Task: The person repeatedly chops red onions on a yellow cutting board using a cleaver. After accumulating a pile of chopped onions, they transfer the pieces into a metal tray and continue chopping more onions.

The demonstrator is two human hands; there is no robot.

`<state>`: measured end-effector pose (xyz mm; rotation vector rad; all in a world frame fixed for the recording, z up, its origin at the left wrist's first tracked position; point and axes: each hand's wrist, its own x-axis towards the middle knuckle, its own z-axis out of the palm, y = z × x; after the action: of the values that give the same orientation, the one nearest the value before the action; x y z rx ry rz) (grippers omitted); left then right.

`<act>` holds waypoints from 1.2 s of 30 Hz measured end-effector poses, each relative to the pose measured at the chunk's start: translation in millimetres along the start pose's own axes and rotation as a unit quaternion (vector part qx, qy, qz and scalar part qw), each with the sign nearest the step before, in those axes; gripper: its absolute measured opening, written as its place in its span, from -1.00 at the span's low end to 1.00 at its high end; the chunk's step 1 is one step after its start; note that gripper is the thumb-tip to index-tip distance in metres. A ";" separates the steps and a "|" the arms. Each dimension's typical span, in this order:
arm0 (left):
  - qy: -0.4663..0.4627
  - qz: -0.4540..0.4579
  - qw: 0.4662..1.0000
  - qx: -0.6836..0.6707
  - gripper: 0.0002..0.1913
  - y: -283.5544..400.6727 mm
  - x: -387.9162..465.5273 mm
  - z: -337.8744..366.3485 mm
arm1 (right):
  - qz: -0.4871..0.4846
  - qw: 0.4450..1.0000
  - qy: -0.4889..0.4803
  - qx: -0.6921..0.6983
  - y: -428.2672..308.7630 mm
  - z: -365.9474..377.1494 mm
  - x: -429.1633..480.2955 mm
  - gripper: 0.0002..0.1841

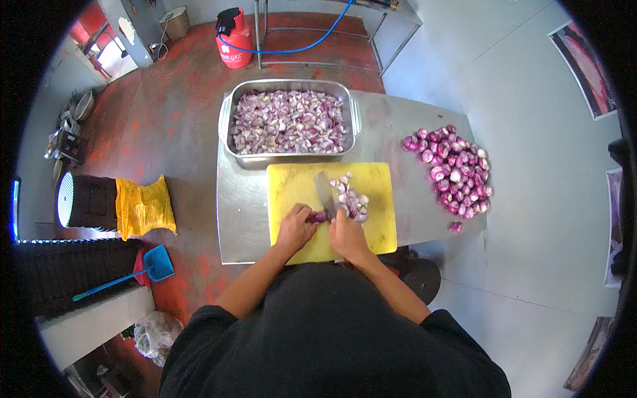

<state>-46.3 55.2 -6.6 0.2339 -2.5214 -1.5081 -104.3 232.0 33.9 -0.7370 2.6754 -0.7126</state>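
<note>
My left hand [294, 228] holds a red onion [318, 217] down on the yellow cutting board [293, 186]. Gripped in my right hand [347, 234] is a knife with a broad blade [325, 191], which lies just right of that onion and points away from me. Chopped onion pieces [354, 201] are heaped against the blade's right side. Beyond the board, a deep metal pan [291, 158] with side handles is filled with chopped red onion [291, 122]. My fingers hide part of the held onion and the knife handle.
Whole peeled red onions [460, 169] are piled at the right of the steel table [244, 209], beside the wall. A red gas cylinder [235, 45] with a blue hose [298, 51] stands behind. On the left are a yellow sack [144, 206] and a blue dustpan [158, 263].
</note>
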 end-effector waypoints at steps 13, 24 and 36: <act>0.011 0.013 1.000 0.012 -0.78 -4.4 -3.5 -2.5 | -0.013 0.999 -0.026 -0.015 -7.0 -3.2 -1.7 -0.67; 0.052 0.019 0.998 -0.015 -0.79 -5.0 -7.0 0.6 | -0.027 0.997 -0.034 -0.061 -8.4 -2.0 -2.9 -0.65; 0.078 0.032 0.996 -0.028 -0.87 -13.1 -15.7 4.2 | -0.028 0.999 -0.002 -0.023 -16.2 -2.1 -0.3 -0.60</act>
<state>-31.7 56.3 -21.4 0.2496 -2.3393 -1.4745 -98.3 220.8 44.2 -0.8270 2.6847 -0.6637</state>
